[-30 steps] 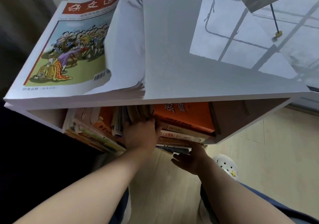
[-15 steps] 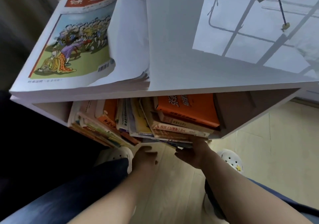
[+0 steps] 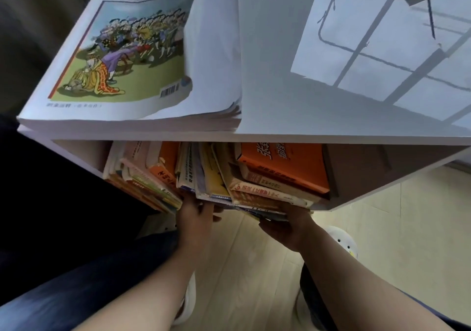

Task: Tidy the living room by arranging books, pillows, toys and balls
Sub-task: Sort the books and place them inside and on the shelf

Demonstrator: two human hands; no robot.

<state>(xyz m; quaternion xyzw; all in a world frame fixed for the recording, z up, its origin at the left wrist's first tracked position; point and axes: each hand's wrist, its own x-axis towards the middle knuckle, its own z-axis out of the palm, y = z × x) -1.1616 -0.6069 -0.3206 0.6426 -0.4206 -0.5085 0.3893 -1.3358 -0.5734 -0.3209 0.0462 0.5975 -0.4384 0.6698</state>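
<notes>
Books point(image 3: 229, 175) crammed inside shelf point(image 3: 356, 139) compartment: leaning, jumbled spines, big orange cover at shelf's right. Left hand point(image 3: 196, 216) fingers extended against lower book edges, thumb free. Right hand point(image 3: 285, 228) under protruding books; fingers hidden, grip unclear.

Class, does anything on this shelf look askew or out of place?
Yes. The books inside the white shelf lean at mixed angles instead of standing upright. Some seem to stick out past its front, and an orange book lies atop the slanted right-hand pile.
</notes>
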